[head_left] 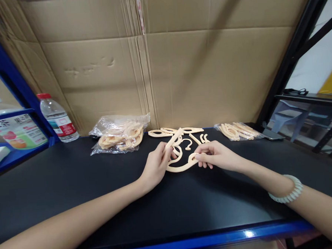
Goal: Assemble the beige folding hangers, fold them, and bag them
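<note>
Between my hands is a pale, curved wooden-looking piece (179,169) that sweeps in a low arc above the black tabletop. My left hand (157,163) is closed around its left part, where a straight pale strip (174,138) sticks up past the fingers; I cannot tell whether strip and curve are one piece. My right hand (213,155) pinches the right end, beside a small slot. Just behind lie a small hook-shaped piece (187,142), several short curved pieces (204,138) and long leaf-shaped loops (192,130). Parts of the held piece are hidden by my left fingers.
A clear bag of similar pale pieces (122,136) lies back left, another bag (237,131) back right beside a dark flat phone-like object (272,134). A red-capped bottle (58,119) stands far left. Cardboard (207,70) walls the back; a blue edge (189,244) runs along the front.
</note>
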The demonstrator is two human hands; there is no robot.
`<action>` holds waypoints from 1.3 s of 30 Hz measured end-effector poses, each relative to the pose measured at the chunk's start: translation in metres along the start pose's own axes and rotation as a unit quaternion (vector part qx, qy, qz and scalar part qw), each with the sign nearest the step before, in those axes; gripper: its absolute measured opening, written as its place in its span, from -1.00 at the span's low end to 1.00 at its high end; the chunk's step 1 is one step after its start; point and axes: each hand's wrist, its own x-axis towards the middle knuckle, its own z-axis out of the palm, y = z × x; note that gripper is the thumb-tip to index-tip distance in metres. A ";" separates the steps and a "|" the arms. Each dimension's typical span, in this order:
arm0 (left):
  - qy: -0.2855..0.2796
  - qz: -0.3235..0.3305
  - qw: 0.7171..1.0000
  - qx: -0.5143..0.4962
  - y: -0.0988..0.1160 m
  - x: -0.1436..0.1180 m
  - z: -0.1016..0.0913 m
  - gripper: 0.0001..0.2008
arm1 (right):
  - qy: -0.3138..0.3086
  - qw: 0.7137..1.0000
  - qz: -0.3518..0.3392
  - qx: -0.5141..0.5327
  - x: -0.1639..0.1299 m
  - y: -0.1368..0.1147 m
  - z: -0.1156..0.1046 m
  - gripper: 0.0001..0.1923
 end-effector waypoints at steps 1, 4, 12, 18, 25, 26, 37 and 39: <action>0.012 -0.009 1.000 -0.013 -0.001 0.001 0.000 -0.76 | 0.019 1.000 -0.006 -0.014 0.000 0.000 -0.001 -0.70; 0.048 -0.038 0.996 -0.059 -0.005 0.003 -0.001 -0.74 | 0.099 0.994 -0.017 -0.038 0.001 0.000 -0.003 -0.73; 0.023 -0.089 0.979 -0.179 -0.003 0.009 -0.004 -0.75 | 0.170 0.969 -0.031 0.176 0.004 0.004 -0.010 -0.69; -0.183 -0.056 0.960 -0.203 0.002 0.011 -0.008 -0.72 | 0.134 0.976 -0.034 0.167 0.007 0.006 0.000 -0.67; -0.255 -0.120 0.917 -0.282 0.000 0.014 -0.008 -0.73 | 0.144 0.977 -0.144 0.058 0.002 0.004 0.008 -0.83; -0.261 -0.126 0.917 -0.274 0.001 0.014 -0.007 -0.73 | 0.141 0.975 -0.173 0.012 0.001 0.004 0.008 -0.85; -0.237 0.025 0.971 0.028 0.013 0.005 0.000 -0.74 | 0.124 0.917 -0.281 -0.254 -0.005 0.005 0.008 -0.82; -0.232 0.058 0.968 0.079 0.015 0.003 -0.001 -0.72 | 0.125 0.905 -0.292 -0.281 -0.006 0.005 0.009 -0.78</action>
